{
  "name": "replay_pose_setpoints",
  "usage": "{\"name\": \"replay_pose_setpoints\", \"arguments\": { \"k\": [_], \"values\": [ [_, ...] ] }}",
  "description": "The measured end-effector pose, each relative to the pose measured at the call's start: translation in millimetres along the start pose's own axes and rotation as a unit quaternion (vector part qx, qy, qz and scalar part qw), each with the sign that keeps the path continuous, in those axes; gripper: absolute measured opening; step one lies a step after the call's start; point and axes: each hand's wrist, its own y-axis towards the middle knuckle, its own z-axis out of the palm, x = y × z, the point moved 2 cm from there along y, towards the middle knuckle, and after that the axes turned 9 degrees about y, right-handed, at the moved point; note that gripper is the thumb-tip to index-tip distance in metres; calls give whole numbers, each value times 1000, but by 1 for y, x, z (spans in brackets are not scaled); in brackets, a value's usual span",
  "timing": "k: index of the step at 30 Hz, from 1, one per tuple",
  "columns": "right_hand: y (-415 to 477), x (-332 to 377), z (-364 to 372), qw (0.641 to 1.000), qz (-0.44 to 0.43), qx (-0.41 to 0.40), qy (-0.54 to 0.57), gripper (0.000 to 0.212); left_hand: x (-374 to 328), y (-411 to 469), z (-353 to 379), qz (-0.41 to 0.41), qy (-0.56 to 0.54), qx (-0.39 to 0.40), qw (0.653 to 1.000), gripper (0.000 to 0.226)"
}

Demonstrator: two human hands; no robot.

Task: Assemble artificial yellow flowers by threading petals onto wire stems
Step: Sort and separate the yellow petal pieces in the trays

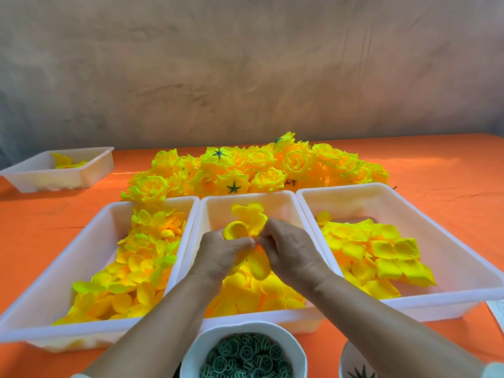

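where they meet over the middle tray (293, 211), left hand (223, 256) and right hand (290, 251) each pinch petals (237, 231).

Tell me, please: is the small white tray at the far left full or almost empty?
Almost empty. The far-left tray holds only a few yellow petals, lying well below its rim.

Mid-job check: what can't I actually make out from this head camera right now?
Head view:
- Wire stem: none visible; the left hand and right hand, pinching the yellow fabric petal cluster over the middle white plastic tray, cover where it would be.
- White bowl of green round plastic discs: cut off by the bottom edge.
- Second white bowl, lower right: mostly cut off by the bottom edge; dark spiky contents unclear.
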Motion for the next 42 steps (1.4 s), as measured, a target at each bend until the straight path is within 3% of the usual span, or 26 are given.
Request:
{"name": "replay_pose_setpoints", "arguments": {
  "k": [3,8,12,16,20,24,28,32,38,42],
  "values": [
    [4,-7,-2,997,69,-33,-25,9,-1,-2,2,-5,-17,56,998,27],
    [-1,1,4,999,6,21,26,8,2,4,-1,-26,19,-54,998,12],
    [4,-8,-2,993,94,-63,35,8,4,5,0,-52,-20,-36,998,24],
    [4,-8,-5,988,124,-73,48,20,4,7,-5,-86,-79,-64,991,22],
    [7,-8,-9,983,143,-86,71,25,2,3,-1,-48,33,-44,997,13],
    [6,-6,-5,990,122,-40,67,21,1,1,4,-23,79,4,997,16],
    [3,-2,-5,995,67,-49,62,9,2,5,0,-16,91,-43,995,14],
    [-2,5,1,1000,-17,1,22,6,3,7,-3,-24,113,-83,990,14],
    [4,-6,-3,995,75,-31,-49,13,-3,-4,6,13,145,1,989,17],
    [0,2,1,1000,16,9,-23,11,-3,1,0,-14,124,-63,990,19]
  ]
}}
